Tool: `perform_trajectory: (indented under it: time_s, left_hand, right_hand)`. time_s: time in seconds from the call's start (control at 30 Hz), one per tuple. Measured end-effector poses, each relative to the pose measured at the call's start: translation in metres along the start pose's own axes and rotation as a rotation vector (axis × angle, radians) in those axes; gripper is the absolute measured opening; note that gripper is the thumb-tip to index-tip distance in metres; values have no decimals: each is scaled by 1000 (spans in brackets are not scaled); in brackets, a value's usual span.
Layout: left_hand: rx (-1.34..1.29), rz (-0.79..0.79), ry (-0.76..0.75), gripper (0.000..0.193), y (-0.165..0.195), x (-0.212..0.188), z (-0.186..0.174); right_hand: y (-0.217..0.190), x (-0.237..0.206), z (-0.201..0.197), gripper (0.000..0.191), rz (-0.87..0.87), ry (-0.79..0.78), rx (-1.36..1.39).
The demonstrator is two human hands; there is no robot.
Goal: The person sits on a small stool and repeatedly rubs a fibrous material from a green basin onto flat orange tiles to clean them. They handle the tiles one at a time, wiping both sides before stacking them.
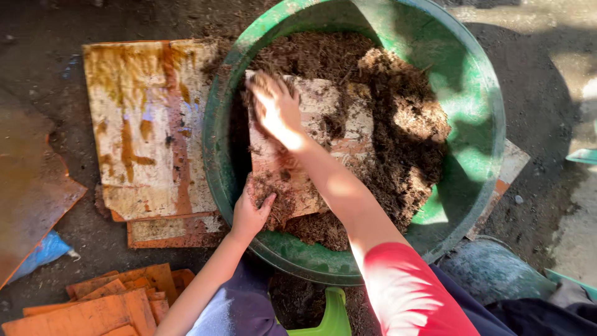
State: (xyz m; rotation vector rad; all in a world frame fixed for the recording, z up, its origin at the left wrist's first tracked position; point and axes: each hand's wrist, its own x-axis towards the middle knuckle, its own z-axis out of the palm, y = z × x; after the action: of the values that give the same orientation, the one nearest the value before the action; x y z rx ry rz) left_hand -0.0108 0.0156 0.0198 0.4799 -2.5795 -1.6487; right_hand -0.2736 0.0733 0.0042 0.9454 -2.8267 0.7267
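Observation:
A big green plastic tub [479, 93] holds a heap of brown fibrous soil mix [404, 124]. A flat, stained board [314, 155] lies tilted inside it, partly covered with the mix. My left hand [250, 214] grips the board's near left corner at the tub's rim. My right hand [275, 111] lies flat, fingers spread, on the board's far end, with brown mix stuck to the fingers. My right arm, in a red sleeve, reaches across the tub.
Stained flat boards [146, 124] lie stacked on the dirt ground left of the tub. Orange boards [106, 305] sit bottom left, a rusty sheet [28, 186] at far left. A green stool [333, 314] shows below, a grey container [491, 267] at bottom right.

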Motion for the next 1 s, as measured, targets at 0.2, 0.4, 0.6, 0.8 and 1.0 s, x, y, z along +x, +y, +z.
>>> perform_trajectory:
  time_s: [0.2, 0.4, 0.6, 0.8, 1.0]
  left_hand:
    - [120, -121, -121, 76, -8, 0, 1]
    - [-7, -41, -84, 73, 3, -4, -4]
    - [24, -17, -37, 76, -4, -8, -1]
    - [151, 23, -60, 77, -2, -2, -4]
    - [78, -379, -139, 74, 19, 8, -4]
  right_hand:
    - [58, 35, -49, 43, 675, -98, 64]
    - [-34, 20, -30, 59, 243, 108, 132]
    - [43, 0, -20, 32, 372, 184, -122]
    - [167, -69, -57, 34, 719, -12, -149]
    - [111, -139, -72, 48, 703, 107, 44]
